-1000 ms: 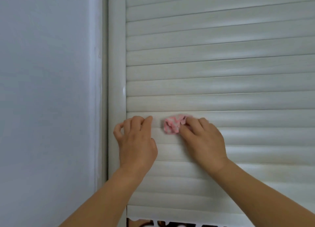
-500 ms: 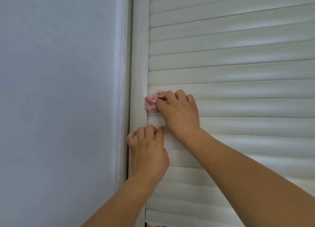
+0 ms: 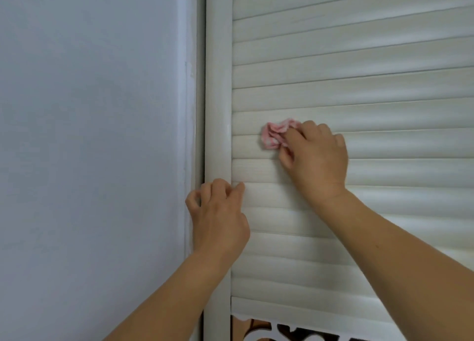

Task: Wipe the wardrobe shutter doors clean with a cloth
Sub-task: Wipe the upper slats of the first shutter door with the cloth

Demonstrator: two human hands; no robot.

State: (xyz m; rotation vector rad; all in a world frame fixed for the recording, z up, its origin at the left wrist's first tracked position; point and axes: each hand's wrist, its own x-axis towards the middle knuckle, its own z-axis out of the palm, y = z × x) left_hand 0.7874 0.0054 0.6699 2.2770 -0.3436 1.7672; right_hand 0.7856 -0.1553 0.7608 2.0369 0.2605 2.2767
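Note:
The white slatted shutter door (image 3: 359,89) fills the right side of the head view. My right hand (image 3: 316,158) presses a small crumpled pink-and-white cloth (image 3: 275,134) against a slat a little right of the door's left frame. The cloth pokes out to the left of my fingers. My left hand (image 3: 219,217) rests lower down with curled fingers on the rounded door frame (image 3: 218,110) and the edge of a slat, holding nothing.
A plain pale wall (image 3: 89,135) takes up the left half, meeting the door frame at a narrow gap. Below the slats runs a white carved cut-out panel (image 3: 295,330) at the bottom edge.
My right hand slid the cloth up and left to the frame, then back right along the slat. My left hand stayed on the frame. The view shifted left.

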